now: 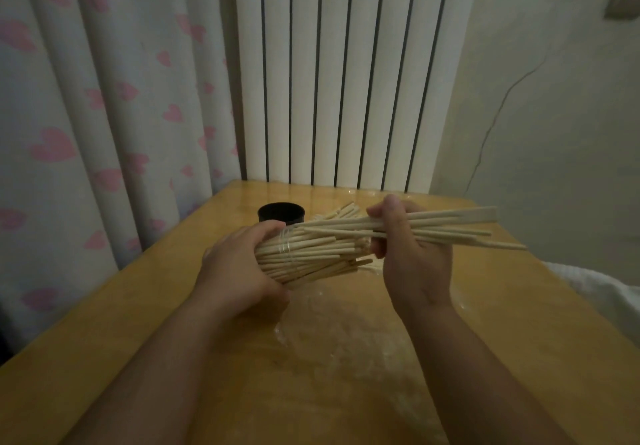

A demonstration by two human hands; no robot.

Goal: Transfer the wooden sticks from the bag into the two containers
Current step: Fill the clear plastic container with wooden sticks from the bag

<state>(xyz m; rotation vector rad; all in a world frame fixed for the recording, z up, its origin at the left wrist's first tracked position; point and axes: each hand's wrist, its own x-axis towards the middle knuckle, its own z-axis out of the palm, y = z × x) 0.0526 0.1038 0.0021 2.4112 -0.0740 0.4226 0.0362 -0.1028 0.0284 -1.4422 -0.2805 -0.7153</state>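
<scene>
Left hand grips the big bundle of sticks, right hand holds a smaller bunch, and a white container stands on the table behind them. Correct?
Not quite. In the head view the container is black, not white. The rest holds: the left hand grips the big bundle, the right hand holds a smaller bunch, and the container stands on the table behind them.

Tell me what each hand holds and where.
The left hand grips the bundle of sticks at its wrapped end. The right hand holds a few separate sticks near their middle.
</scene>
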